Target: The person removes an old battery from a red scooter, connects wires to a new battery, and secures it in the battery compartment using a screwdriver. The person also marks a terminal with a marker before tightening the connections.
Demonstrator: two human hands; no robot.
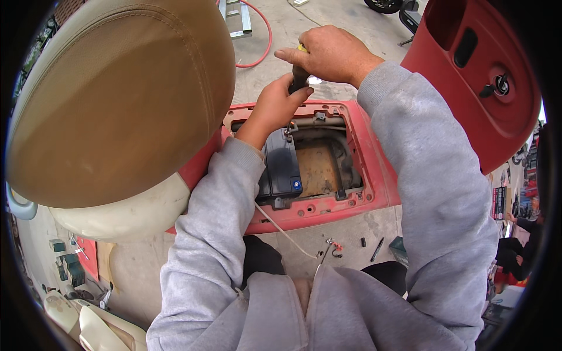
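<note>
My right hand (pixel 336 55) grips the top of a screwdriver (pixel 300 75) with a dark handle and a yellow end. Just below it, my left hand (pixel 274 105) has its thumb and fingers around the lower part of the handle. The tool's shaft points down to the far terminal of a black battery (pixel 283 162), beside some orange-red wiring; my left hand partly hides this spot. On the battery's near corner shows a blue-ringed terminal (pixel 297 184). The battery sits at the left of an open compartment in a red scooter body (pixel 307 208), next to a rusty brown compartment floor (pixel 317 169).
A raised tan seat (pixel 118 101) stands at left. At right rises the red front panel (pixel 478 87) with a key in its lock. A cable (pixel 281 228) hangs over the near edge. A pen-like tool (pixel 377 249) lies on the concrete. Another person (pixel 518 250) is at far right.
</note>
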